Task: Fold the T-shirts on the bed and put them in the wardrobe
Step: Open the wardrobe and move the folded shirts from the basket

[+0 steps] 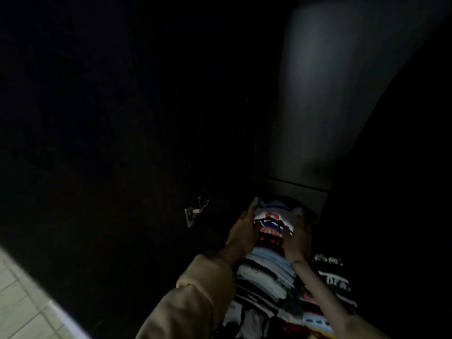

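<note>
Head view: dim wardrobe interior (325, 99), barely lit. Stack of folded T-shirts (266, 272) resting inside it, low and right of centre, running from the near edge toward the back wall.

Risk, as judged: stack leaning or sliding sideways under uneven pressure; top shirt (271, 220) unfolding if dragged.

Left hand (243, 232) gripping the top shirt's left edge. Right hand (297, 238) gripping its right edge, fingers curled.

Door hinge (195, 211) just left of the stack: possible snag. Tiled floor (22, 297) at lower left.
</note>
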The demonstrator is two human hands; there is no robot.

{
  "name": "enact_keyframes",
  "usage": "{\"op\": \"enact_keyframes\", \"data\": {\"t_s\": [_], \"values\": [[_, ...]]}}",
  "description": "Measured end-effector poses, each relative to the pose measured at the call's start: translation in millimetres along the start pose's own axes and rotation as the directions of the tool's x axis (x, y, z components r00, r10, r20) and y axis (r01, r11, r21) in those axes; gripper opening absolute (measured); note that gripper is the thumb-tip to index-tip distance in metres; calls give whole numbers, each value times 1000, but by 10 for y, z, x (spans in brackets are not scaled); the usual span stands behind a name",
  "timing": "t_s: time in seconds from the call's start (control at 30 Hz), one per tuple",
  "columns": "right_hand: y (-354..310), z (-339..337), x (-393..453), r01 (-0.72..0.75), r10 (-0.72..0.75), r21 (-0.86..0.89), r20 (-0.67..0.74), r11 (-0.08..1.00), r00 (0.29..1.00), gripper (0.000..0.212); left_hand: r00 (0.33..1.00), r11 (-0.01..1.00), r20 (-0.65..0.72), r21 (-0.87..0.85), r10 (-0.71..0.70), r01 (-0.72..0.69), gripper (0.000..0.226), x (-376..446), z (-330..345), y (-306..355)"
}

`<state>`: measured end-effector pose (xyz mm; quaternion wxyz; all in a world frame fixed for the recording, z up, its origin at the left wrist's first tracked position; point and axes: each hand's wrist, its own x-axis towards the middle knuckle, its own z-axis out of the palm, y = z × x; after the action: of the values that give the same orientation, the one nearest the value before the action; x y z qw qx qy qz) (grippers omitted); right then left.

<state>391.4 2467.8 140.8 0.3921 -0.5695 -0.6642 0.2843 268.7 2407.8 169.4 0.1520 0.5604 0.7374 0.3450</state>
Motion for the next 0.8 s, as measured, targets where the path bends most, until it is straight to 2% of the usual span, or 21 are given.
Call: {"op": "enact_keyframes", "data": {"t_s": [0.13,0.33,0.53,0.8], "values": [[-253,-367,-560,-17,17,-25,-16,1000,1000,35,999,999,6,-10,46,-46,50,-579,-289,140],[-668,-906,-1185,53,-58,-101,-50,994,997,27,996,995,-21,-48,82,-83,47,-1236,-701,478],[-937,-1364,-1545,143,-147,-82,-49,986,988,27,989,988,-86,-84,122,-129,49,-1658,-984,866],[-1116,-2103,-2022,215,-221,-64,-117,975,968,31,974,960,-66,-166,218,-226,40,-2185,-1001,1319]]}}
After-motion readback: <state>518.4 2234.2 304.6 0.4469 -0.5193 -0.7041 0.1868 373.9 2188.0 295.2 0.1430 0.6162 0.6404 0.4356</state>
